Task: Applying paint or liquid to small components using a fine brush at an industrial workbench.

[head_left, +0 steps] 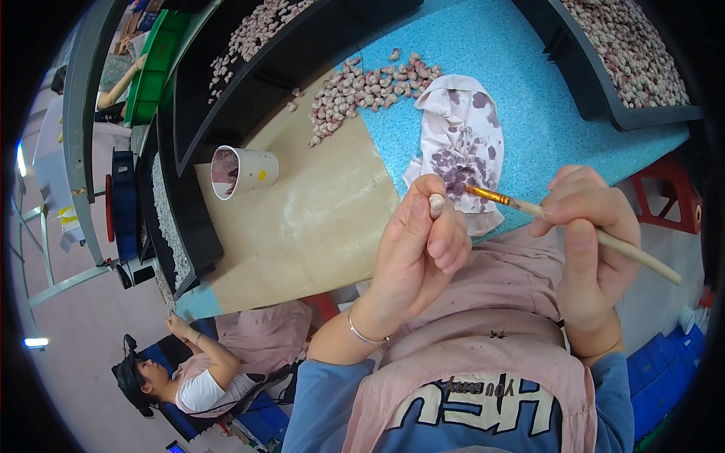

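My left hand [427, 245] pinches a small pale rounded piece [436, 204] between thumb and fingertips. A paintbrush [604, 240] with a light wooden handle is gripped in my right hand [593, 234]. Its dark bristle tip points left, close to the piece and over a white cloth [445, 136]. Purple stains mark the cloth, which lies rumpled on the table just beyond my hands. Left of it rests a heap of small pinkish-white pieces [355, 94]. A white paper cup [257, 172], stained purple inside, lies tipped or leans toward the left side of the table.
Black trays of similar small pieces stand at the far left [253, 83] and far right [623, 113]. Another black tray [200, 245] with white granules sits at the left edge. A co-worker [204, 370] sits at lower left. A red stool [672, 196] stands at right.
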`<state>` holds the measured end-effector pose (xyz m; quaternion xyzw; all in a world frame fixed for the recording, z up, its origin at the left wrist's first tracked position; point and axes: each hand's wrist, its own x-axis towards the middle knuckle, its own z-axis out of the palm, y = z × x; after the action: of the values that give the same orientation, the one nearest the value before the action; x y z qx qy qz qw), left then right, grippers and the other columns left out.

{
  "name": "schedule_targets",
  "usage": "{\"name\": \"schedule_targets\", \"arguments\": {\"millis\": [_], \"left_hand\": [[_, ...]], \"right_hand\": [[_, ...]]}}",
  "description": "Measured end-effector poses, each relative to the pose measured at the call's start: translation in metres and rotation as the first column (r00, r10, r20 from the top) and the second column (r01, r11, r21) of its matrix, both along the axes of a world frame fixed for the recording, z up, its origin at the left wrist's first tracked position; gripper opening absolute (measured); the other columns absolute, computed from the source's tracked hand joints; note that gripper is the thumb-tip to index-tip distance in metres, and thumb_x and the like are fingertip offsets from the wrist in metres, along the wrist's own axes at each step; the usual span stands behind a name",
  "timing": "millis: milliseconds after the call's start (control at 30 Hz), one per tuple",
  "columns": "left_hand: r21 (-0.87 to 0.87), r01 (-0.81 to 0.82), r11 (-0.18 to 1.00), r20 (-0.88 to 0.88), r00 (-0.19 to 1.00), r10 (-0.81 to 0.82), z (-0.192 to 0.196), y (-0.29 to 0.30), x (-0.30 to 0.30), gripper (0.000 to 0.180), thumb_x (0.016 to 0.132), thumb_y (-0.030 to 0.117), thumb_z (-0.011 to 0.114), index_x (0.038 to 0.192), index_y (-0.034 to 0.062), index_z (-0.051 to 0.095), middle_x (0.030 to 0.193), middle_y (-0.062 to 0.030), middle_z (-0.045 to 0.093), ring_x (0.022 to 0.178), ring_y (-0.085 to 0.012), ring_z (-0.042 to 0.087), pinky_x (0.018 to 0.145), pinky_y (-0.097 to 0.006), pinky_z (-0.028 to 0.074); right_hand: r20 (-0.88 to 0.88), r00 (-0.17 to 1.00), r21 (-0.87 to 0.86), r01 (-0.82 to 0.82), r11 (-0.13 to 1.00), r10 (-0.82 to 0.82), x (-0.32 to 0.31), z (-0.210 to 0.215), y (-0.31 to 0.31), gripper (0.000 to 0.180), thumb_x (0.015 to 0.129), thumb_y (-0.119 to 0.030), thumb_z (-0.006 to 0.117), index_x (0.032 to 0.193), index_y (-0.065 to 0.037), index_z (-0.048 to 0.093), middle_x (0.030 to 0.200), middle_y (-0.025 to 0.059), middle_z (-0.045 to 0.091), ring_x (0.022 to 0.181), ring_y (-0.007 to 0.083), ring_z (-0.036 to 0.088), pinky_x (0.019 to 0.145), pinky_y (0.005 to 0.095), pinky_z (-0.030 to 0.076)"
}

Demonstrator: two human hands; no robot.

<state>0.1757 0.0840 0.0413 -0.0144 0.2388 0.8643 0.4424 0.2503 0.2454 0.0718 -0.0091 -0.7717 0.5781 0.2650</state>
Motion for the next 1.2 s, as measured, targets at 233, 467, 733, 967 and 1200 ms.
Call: {"name": "schedule_targets", "arguments": {"millis": [233,467,733,967,1200], "left_hand": [[-0.058,-0.024,0.998,-0.037,0.999,0.022,-0.002,0.001,0.002,0.021,0.094,0.032,0.038,0.103,0.0127,0.041,0.060,0.0029,0.040,0.052,-0.0080,0.037,0.050,-0.021,0.033],[-0.132,-0.078,0.988,-0.040,0.996,0.074,0.000,0.002,0.003,0.019,0.095,0.031,0.036,0.102,0.0131,0.040,0.060,0.0026,0.039,0.051,-0.0080,0.036,0.050,-0.021,0.032],[-0.061,-0.049,0.997,-0.065,0.997,0.045,-0.004,0.000,0.000,0.019,0.095,0.029,0.037,0.098,0.0111,0.040,0.059,0.0027,0.038,0.051,-0.0070,0.035,0.049,-0.021,0.032],[-0.090,-0.038,0.995,-0.046,0.998,0.034,-0.003,-0.002,-0.003,0.018,0.095,0.027,0.037,0.096,0.0106,0.042,0.060,0.0026,0.037,0.053,-0.0073,0.035,0.049,-0.020,0.032],[-0.109,-0.309,0.945,-0.178,0.941,0.287,0.031,-0.010,-0.113,0.019,0.095,0.020,0.037,0.099,0.0068,0.050,0.083,-0.0013,0.056,0.067,-0.0096,0.051,0.063,-0.022,0.044]], "right_hand": [[0.012,0.996,0.045,-0.085,0.995,0.085,0.001,0.003,-0.001,0.021,0.090,-0.024,0.045,0.084,-0.005,0.052,0.066,0.0043,0.054,0.064,0.0146,0.046,0.072,0.0342,0.036],[0.003,0.992,0.022,-0.130,0.991,0.130,0.002,0.005,-0.003,0.019,0.089,-0.022,0.046,0.084,-0.005,0.052,0.066,0.0043,0.055,0.063,0.0145,0.046,0.071,0.0345,0.036],[-0.016,1.000,-0.040,-0.017,0.999,0.016,0.001,-0.002,0.003,0.015,0.086,-0.015,0.048,0.083,-0.002,0.055,0.065,0.0055,0.054,0.062,0.0144,0.047,0.065,0.0306,0.037],[-0.096,0.995,-0.160,-0.039,0.986,0.024,0.001,-0.006,0.005,0.013,0.085,-0.011,0.048,0.084,0.001,0.055,0.066,0.0071,0.054,0.062,0.0135,0.048,0.059,0.0256,0.038],[-0.062,0.998,-0.274,-0.003,0.962,-0.014,0.003,-0.006,0.004,0.016,0.088,-0.012,0.045,0.085,0.001,0.052,0.069,0.0083,0.052,0.062,0.0124,0.049,0.058,0.0239,0.038]]}}
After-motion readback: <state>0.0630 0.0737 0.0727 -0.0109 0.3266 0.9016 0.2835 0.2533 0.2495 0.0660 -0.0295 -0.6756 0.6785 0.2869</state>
